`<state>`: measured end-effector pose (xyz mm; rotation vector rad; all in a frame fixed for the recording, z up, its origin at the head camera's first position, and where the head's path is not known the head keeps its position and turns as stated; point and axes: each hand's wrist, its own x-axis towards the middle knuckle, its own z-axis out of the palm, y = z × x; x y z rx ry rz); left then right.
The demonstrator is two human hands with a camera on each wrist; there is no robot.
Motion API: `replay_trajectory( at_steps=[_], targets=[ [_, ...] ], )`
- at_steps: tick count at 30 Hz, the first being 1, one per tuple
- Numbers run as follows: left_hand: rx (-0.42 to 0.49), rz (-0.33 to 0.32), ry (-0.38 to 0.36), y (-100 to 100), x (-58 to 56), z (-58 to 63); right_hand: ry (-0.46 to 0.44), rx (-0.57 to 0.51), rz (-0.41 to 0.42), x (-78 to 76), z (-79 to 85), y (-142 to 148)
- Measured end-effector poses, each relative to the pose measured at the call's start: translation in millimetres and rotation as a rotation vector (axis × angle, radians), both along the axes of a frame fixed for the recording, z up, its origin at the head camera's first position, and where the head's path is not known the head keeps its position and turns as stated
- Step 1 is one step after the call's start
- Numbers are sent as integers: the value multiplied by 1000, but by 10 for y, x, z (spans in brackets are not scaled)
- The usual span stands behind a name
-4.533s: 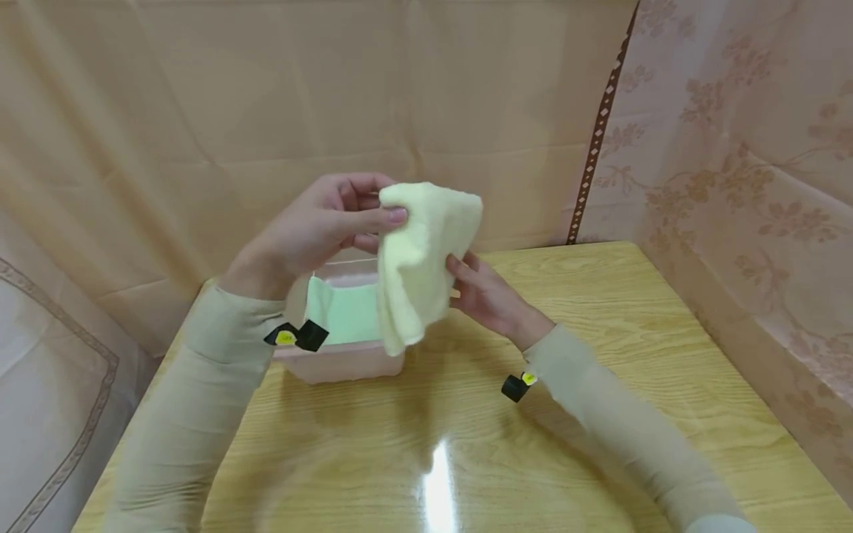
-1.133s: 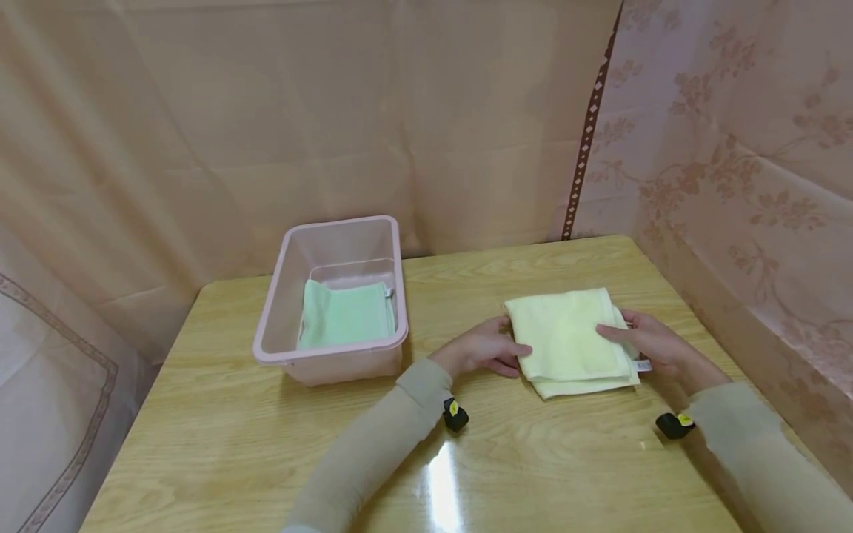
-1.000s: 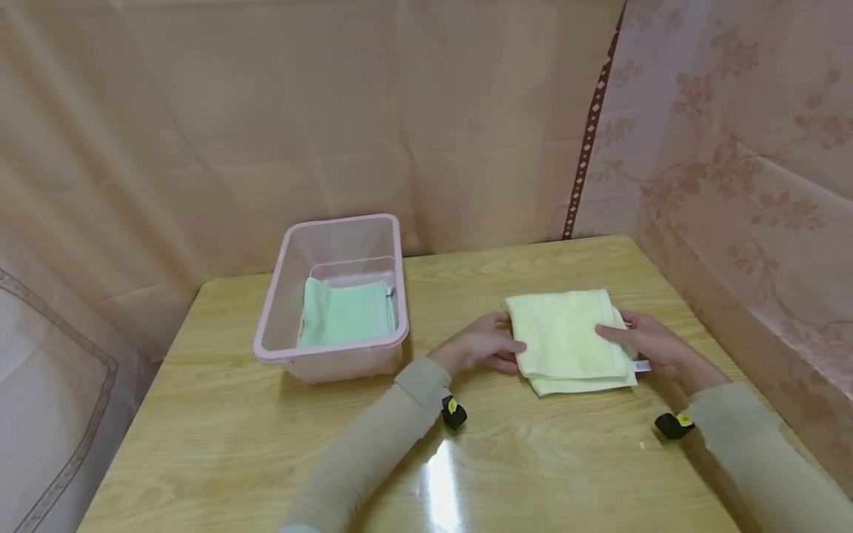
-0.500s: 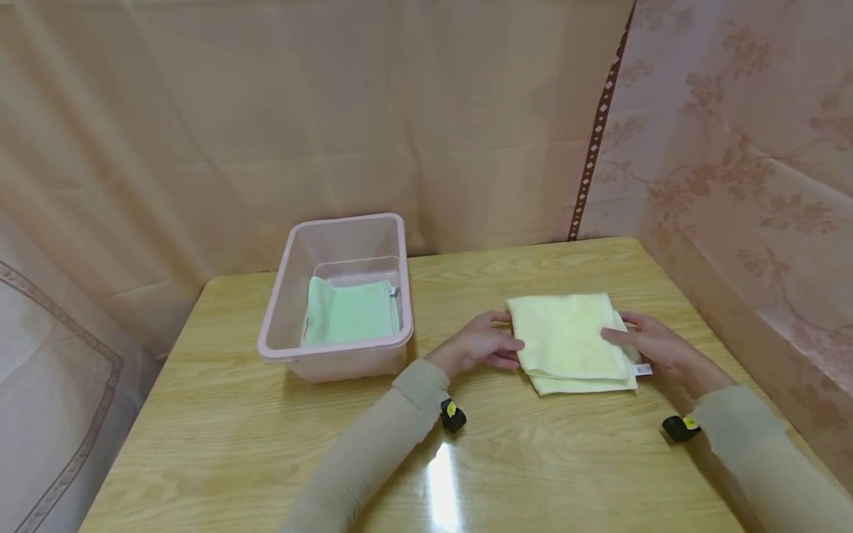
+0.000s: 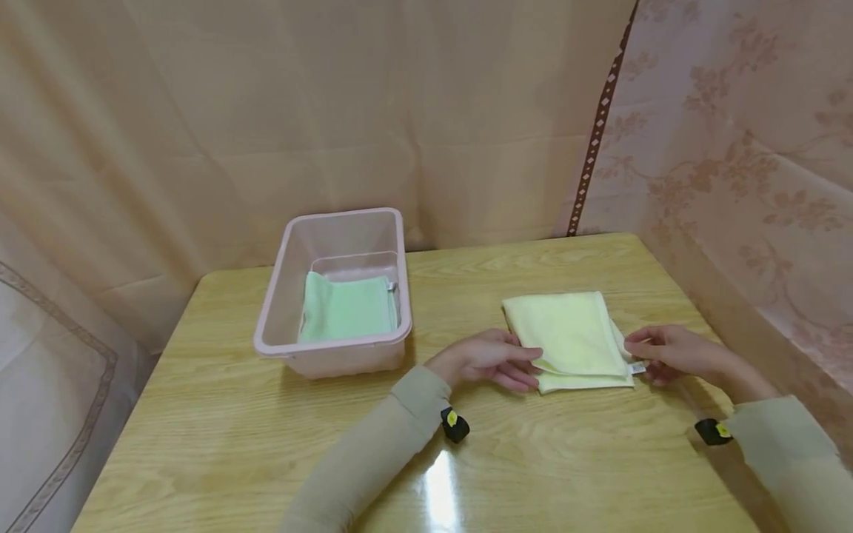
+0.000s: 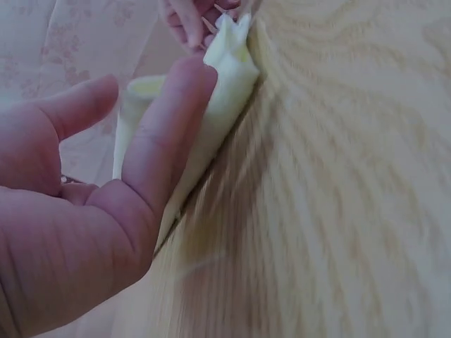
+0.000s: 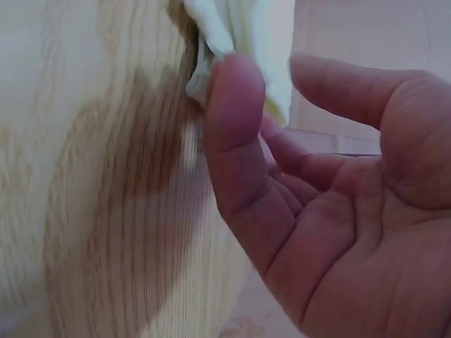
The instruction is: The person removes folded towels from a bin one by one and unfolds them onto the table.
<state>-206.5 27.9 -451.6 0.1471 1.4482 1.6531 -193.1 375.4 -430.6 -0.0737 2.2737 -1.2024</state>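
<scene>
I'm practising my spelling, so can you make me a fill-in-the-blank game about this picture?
1. The tub is coloured ____.
2. The cloth inside it is coloured ____.
3. The yellow cloth has a white tag beside the person's ____ hand.

Missing words: pink; green; right.
</scene>
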Motion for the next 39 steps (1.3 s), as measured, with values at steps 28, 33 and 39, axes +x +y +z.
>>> replay_trajectory(
  at_steps=[28, 33, 39],
  targets=[
    [425, 225, -54, 227, -66, 50, -244, -186, -13, -14, -48, 136],
    [520, 295, -57, 235, -108, 86, -316, -226, 10, 6, -114, 19],
    [562, 304, -52, 250, -124, 103, -400, -409, 93, -10, -188, -119]
  ],
)
